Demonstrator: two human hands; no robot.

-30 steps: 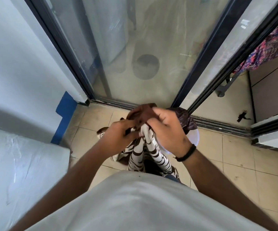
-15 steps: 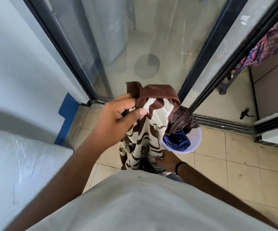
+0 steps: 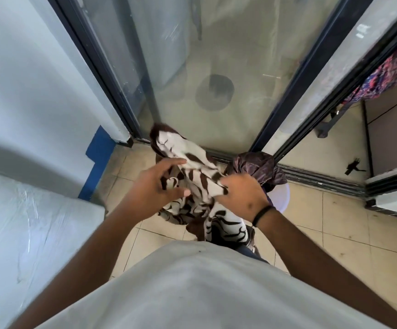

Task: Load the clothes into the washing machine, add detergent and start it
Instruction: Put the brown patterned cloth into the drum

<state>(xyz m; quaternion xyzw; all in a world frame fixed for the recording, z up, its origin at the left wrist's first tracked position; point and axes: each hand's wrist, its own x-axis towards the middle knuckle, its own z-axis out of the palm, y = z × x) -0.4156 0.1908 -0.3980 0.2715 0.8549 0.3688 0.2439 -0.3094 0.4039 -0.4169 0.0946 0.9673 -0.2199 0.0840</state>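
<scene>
Half a second ago the right hand (image 3: 242, 195) was low beneath the brown-and-white garment (image 3: 194, 184) while the left hand (image 3: 156, 186) alone held it high; now the right hand has come up to the cloth's right side and the left has loosened, the garment's top sitting lower against the glass door (image 3: 216, 67). The left hand lies against the cloth's left edge, fingers spread and only lightly bent, thumb beneath; whether it truly grips is hard to tell. The right hand, a black band at its wrist, pinches a fold with curled fingers. The garment hangs between the two hands, its tail falling to the tiled floor (image 3: 335, 229) in front of the person's white shirt (image 3: 192, 288); just behind the right hand a dark purple cloth (image 3: 259, 167) heaps over the rim of a white basin (image 3: 284, 198). A plastic-wrapped white appliance (image 3: 26, 222) stands close on the left; the door track bounds the front; open tiles lie to the right.
</scene>
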